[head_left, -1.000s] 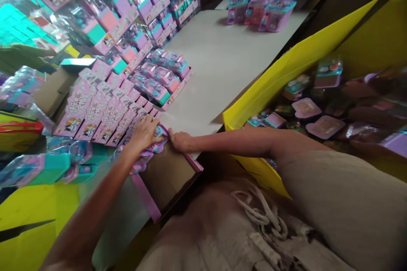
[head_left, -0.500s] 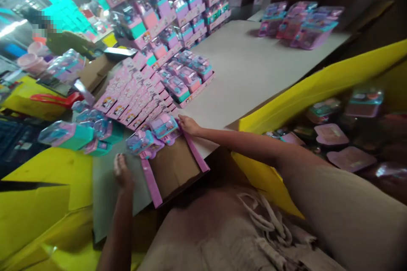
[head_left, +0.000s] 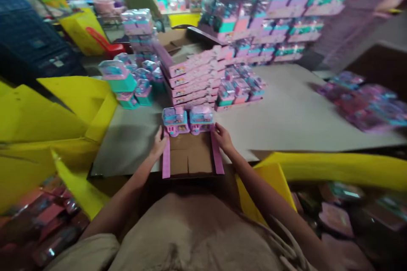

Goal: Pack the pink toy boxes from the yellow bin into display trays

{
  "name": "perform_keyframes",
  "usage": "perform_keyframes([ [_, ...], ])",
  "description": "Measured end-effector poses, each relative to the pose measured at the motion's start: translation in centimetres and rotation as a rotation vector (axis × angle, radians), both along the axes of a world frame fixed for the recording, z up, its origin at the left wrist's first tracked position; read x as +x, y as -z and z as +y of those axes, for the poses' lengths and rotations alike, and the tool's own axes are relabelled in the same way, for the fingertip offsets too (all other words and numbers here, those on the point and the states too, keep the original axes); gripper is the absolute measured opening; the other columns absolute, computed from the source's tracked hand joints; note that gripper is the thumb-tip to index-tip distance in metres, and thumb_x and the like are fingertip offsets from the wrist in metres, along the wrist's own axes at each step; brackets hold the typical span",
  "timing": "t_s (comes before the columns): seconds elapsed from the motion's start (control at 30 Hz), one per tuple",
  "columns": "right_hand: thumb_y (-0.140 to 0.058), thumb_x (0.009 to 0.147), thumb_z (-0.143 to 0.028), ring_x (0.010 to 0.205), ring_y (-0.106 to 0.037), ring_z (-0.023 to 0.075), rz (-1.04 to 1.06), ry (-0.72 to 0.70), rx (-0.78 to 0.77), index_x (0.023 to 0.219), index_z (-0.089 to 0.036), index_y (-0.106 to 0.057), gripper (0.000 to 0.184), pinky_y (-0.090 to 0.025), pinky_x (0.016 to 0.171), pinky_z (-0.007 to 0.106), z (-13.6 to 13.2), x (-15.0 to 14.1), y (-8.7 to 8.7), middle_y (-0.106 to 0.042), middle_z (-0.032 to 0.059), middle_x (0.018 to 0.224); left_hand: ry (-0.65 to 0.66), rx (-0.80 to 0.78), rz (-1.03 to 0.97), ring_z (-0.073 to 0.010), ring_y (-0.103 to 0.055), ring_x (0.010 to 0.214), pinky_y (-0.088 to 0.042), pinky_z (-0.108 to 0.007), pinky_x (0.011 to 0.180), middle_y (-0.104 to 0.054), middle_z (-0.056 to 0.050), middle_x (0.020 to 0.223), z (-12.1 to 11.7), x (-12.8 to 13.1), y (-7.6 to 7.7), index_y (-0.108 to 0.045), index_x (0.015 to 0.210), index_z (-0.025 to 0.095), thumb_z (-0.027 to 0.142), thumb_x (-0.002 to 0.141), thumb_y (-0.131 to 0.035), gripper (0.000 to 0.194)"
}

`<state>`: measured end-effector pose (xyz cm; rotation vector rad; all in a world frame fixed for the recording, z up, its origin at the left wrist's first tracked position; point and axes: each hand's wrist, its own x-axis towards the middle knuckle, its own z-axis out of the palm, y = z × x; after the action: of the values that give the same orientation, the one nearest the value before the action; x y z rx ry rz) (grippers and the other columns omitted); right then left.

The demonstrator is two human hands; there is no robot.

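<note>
In front of me lies a shallow cardboard display tray (head_left: 191, 161) with pink side walls and a bare brown floor in its near part. Two toy packs (head_left: 176, 120) with clear tops and purple and blue bases stand side by side at its far end. My left hand (head_left: 158, 144) holds the tray's left wall near the toys. On the opposite wall, my right hand (head_left: 223, 136) grips the edge, fingers beside the right-hand toy. The undersides of both hands are hidden.
Stacked pink trays (head_left: 190, 80) rise just beyond. A filled tray (head_left: 240, 93) stands right of them, teal-based toys (head_left: 124, 82) left. More toys (head_left: 369, 99) lie at the far right. Yellow bins (head_left: 280, 186) flank the table; a person (head_left: 143, 0) is in the background.
My left hand has come from beside the tray onto its left wall. My right hand stays on the right wall. The view has swung round, and the tray now appears straight in front of me.
</note>
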<state>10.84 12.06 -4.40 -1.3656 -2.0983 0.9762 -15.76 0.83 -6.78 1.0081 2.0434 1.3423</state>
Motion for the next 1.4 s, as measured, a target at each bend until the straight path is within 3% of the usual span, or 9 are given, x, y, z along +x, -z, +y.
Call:
perform_keyframes([
  [0.27,-0.044,0.092,-0.047,0.144,-0.060,0.0321,0.139,0.120,0.150,0.152,-0.014,-0.057,0.070,-0.042,0.125,0.055,-0.8,2.3,5.1,-0.063,0.0189,0.153,-0.022,0.050,0.127,-0.0340,-0.064,0.139,-0.031,-0.060,0.132,-0.071,-0.020,0.142,1.1,4.0,3.0,-0.047,0.162,0.017,0.010,0.082,-0.054,0.080],
  [0.43,-0.047,0.092,-0.071,0.142,-0.060,0.0399,0.111,0.159,0.126,0.155,-0.008,-0.054,0.089,-0.047,0.119,0.057,-0.3,7.0,3.8,-0.058,0.0271,0.156,-0.009,0.076,0.133,-0.0413,-0.040,0.158,-0.019,-0.070,0.132,-0.053,-0.026,0.160,-0.1,7.0,4.4,-0.037,0.166,0.013,0.009,0.080,-0.057,0.089],
  [0.53,-0.046,0.098,-0.071,0.152,-0.050,0.0384,0.085,0.156,0.322,0.168,-0.012,-0.034,0.092,-0.047,0.118,0.060,0.1,7.8,-0.4,-0.045,0.0258,0.167,0.037,0.138,0.163,-0.0415,-0.022,0.165,-0.019,-0.064,0.134,-0.032,-0.028,0.173,-0.6,5.6,2.7,-0.017,0.172,0.011,0.022,0.085,-0.069,0.101],
  [0.6,-0.053,0.099,-0.069,0.160,-0.036,0.0360,-0.038,-0.014,0.530,0.173,-0.021,-0.023,0.093,-0.040,0.123,0.061,1.0,6.5,-3.9,-0.037,0.0201,0.173,0.152,0.240,0.292,-0.0407,-0.017,0.167,-0.020,-0.059,0.134,-0.020,-0.026,0.178,0.3,3.5,0.0,-0.009,0.173,0.013,0.039,0.084,-0.080,0.117],
  [0.7,-0.065,0.094,-0.071,0.164,-0.023,0.0415,-0.374,-0.395,0.656,0.172,-0.018,-0.026,0.102,-0.028,0.127,0.064,3.4,3.0,-7.8,-0.036,0.0217,0.173,0.435,0.233,0.564,-0.0473,-0.021,0.163,-0.019,-0.062,0.133,-0.036,-0.023,0.172,3.5,1.1,-4.9,-0.031,0.169,0.017,0.050,0.069,-0.096,0.124],
  [0.77,-0.071,0.092,-0.067,0.156,-0.033,0.0446,-0.590,-0.541,0.592,0.170,-0.017,-0.035,0.099,-0.028,0.125,0.064,4.9,0.7,-9.0,-0.044,0.0234,0.167,0.600,0.116,0.718,-0.0491,-0.033,0.156,-0.026,-0.063,0.129,-0.055,-0.021,0.156,5.8,0.6,-7.5,-0.048,0.161,0.019,0.046,0.065,-0.100,0.112],
  [0.9,-0.075,0.091,-0.065,0.135,-0.050,0.0385,-0.713,-0.650,0.563,0.164,-0.020,-0.047,0.090,-0.034,0.118,0.050,6.8,-1.4,-8.9,-0.055,0.0212,0.152,0.743,-0.005,0.929,-0.0416,-0.051,0.137,-0.041,-0.053,0.120,-0.062,-0.018,0.136,7.8,0.6,-9.6,-0.055,0.157,0.019,0.041,0.072,-0.097,0.097],
  [1.2,-0.054,0.097,-0.078,0.109,-0.050,0.0320,-0.324,-0.762,0.835,0.157,-0.019,-0.056,0.084,-0.039,0.096,0.044,10.5,1.0,-5.9,-0.060,0.0172,0.126,0.785,0.000,1.122,-0.0363,-0.055,0.116,-0.051,-0.050,0.105,-0.058,-0.013,0.117,7.5,-0.3,-9.9,-0.055,0.155,0.025,0.041,0.078,-0.092,0.088],
  [1.4,-0.066,0.096,-0.067,0.113,-0.047,0.0327,-0.344,-0.753,0.887,0.163,-0.025,-0.046,0.082,-0.035,0.100,0.050,9.9,-0.1,-5.3,-0.059,0.0146,0.126,0.753,0.014,1.170,-0.0347,-0.056,0.107,-0.054,-0.049,0.100,-0.058,-0.012,0.114,8.3,0.2,-9.7,-0.053,0.156,0.027,0.047,0.076,-0.091,0.090],
])
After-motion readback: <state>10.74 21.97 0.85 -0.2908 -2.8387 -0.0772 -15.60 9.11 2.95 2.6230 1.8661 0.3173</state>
